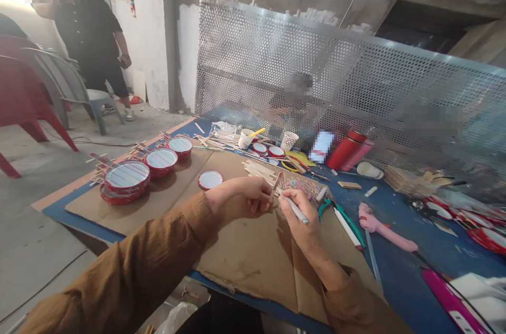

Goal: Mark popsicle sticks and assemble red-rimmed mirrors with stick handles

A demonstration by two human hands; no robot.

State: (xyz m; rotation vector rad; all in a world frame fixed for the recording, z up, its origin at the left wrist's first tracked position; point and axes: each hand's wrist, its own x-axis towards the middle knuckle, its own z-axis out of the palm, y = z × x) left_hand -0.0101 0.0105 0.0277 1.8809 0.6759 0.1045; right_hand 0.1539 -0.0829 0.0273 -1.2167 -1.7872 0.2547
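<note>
My left hand is closed around a thin wooden stick that points up and shows a reddish edge. Close beside it, my right hand grips a pale marker pen, its tip near the stick. Both hands are above a sheet of brown cardboard. Loose wooden sticks and a pile of small pastel pieces lie just beyond them. To the left of my left hand is a round red-rimmed white disc.
Red round drum-like pieces with sticks stand at left. Right are teal-handled pliers, a pink glue gun and a red bottle. Paper cups and a phone sit before a perforated metal panel. A person stands far left.
</note>
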